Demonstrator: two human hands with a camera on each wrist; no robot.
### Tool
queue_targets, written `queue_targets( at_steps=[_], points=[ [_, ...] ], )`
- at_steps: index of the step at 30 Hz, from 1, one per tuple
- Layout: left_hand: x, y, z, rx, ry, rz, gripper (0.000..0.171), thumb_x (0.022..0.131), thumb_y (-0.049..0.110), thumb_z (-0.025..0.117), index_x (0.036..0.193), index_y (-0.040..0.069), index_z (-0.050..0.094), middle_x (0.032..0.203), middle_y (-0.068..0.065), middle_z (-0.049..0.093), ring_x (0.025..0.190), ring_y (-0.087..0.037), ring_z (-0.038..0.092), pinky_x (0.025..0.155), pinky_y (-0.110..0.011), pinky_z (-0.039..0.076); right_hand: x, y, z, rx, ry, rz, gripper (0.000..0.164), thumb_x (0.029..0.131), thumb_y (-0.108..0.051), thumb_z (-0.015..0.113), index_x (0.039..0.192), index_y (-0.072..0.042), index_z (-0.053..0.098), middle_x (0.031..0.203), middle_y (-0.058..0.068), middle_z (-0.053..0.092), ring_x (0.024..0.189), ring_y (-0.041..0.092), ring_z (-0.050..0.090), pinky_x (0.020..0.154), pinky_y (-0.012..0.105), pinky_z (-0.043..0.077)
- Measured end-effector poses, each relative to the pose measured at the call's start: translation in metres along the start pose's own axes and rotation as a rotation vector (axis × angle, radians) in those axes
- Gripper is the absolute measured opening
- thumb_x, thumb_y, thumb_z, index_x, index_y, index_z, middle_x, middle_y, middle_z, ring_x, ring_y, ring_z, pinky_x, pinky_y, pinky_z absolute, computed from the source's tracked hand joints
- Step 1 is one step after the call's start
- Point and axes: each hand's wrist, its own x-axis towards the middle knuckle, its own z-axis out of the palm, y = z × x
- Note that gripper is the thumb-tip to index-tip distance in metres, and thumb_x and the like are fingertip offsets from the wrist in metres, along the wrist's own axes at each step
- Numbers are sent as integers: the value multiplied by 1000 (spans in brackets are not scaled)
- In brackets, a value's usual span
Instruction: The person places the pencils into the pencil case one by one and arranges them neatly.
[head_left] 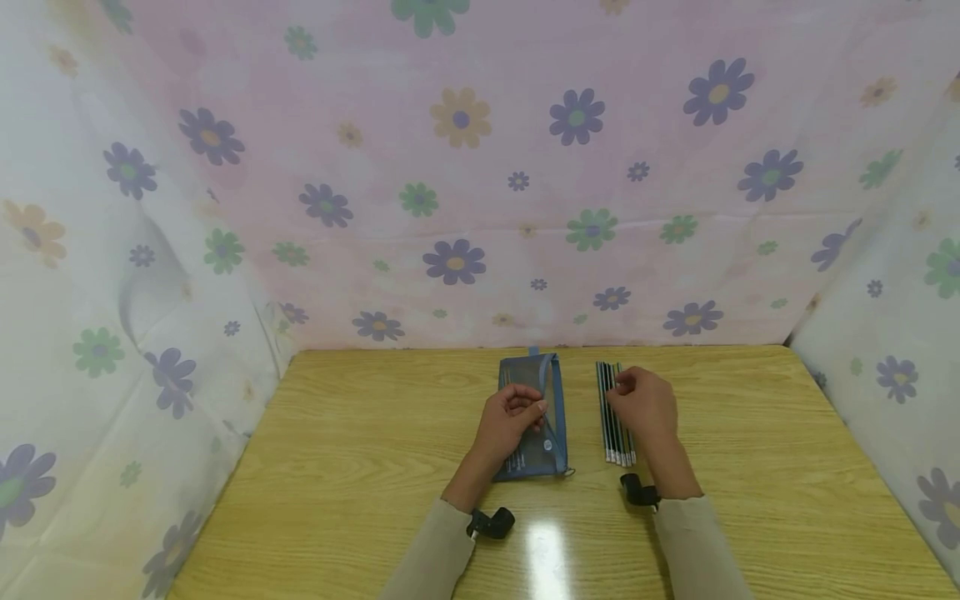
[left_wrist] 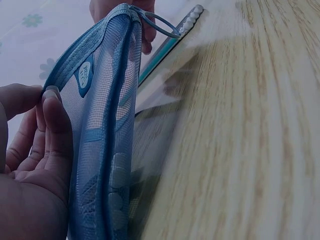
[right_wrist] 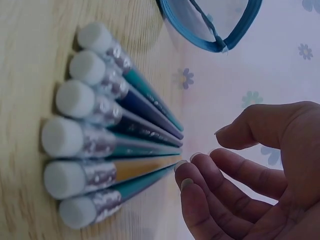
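A blue mesh zip pouch [head_left: 531, 457] lies on the table with its zip side parted. My left hand [head_left: 512, 421] pinches the pouch's zip edge between thumb and index finger, lifting that edge in the left wrist view. White rounded ends [left_wrist: 118, 175] show through the mesh there. To the right of the pouch, several pencils [head_left: 615, 433] lie side by side, their white erasers [right_wrist: 62, 136] toward me. Over their far part is my right hand [head_left: 647, 408]. Its fingers [right_wrist: 235, 200] are loosely bent, with a gap to the thumb and nothing held between them.
The wood-grain table [head_left: 360, 433] carries the pouch and pencils. Flower-printed cloth [head_left: 517, 200] stands behind it and at both sides. A small ring [head_left: 570, 472] hangs at the pouch's near corner, and a blue tab [head_left: 533, 351] sticks out at its far end.
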Motion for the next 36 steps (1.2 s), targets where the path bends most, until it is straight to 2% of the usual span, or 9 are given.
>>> queue_targets(
  at_steps=[8, 20, 29, 36],
  points=[
    [0, -3, -1, 6, -4, 6, 23, 102, 6, 72, 119, -7, 66, 93, -8, 71, 77, -13, 69, 68, -27, 61, 0, 6, -3, -17, 18, 6, 29, 94, -13, 70, 117, 5, 71, 104, 21, 75, 90, 36, 71, 77, 52, 59],
    [-2, -8, -1, 14, -4, 14, 25, 101, 8, 73, 120, -7, 66, 95, -10, 71, 77, -14, 70, 68, -26, 61, 0, 16, -2, -51, 6, 33, 29, 94, -15, 72, 114, 5, 71, 101, 20, 74, 87, 35, 70, 73, 50, 58],
    [-2, -9, -1, 7, -10, 21, 24, 102, 8, 73, 119, -7, 66, 93, -4, 70, 77, -13, 70, 68, -27, 61, -1, 21, -2, -57, 4, 24, 26, 91, -14, 71, 108, 7, 70, 96, 21, 73, 82, 36, 69, 70, 52, 58],
    [-2, -11, 0, 9, -11, 25, 25, 102, 8, 73, 119, -8, 65, 94, -8, 71, 77, -14, 70, 69, -28, 61, 0, 26, 1, -58, -1, 28, 26, 91, -15, 71, 107, 6, 71, 96, 22, 73, 79, 35, 68, 66, 51, 57]
  ],
)
